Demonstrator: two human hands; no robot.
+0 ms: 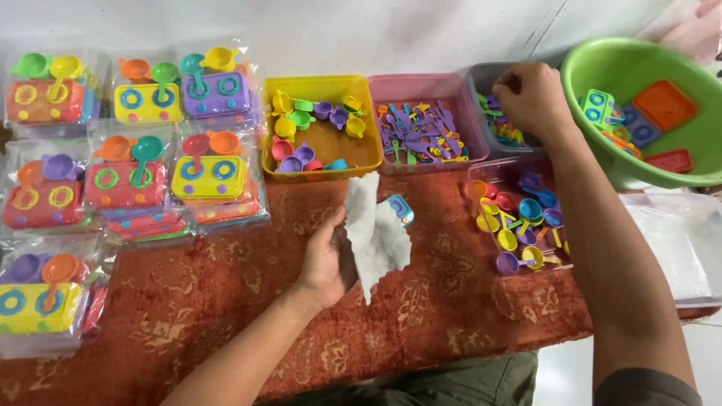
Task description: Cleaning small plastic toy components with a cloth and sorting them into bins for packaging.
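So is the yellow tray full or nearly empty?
Partly filled: small toy cups sit along the yellow tray edges, with its brown bottom bare in the middle.

A red-brown rug with pale gold leaf patterning; a yellow tray and pink tray at upper centre; a bright green basin at upper right; a white plastic bag at centre

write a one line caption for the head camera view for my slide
Left hand holds a clear bag over a red mat while the right hand reaches into a grey bin of toy parts.
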